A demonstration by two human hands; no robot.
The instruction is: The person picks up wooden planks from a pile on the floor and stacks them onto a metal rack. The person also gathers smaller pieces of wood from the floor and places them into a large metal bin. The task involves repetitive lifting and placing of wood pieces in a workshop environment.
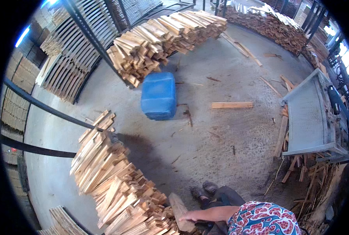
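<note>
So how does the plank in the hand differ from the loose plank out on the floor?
The held plank is gripped by the left hand and leans against the near stack; the floor plank lies flat and alone on the concrete. The held plank runs away from the person, the floor plank crosswise. Both are short, pale, bare wood.

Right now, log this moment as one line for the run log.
left hand: holds wood plank | right hand: not in view | plank beside wood stack | blue container on concrete floor
</note>
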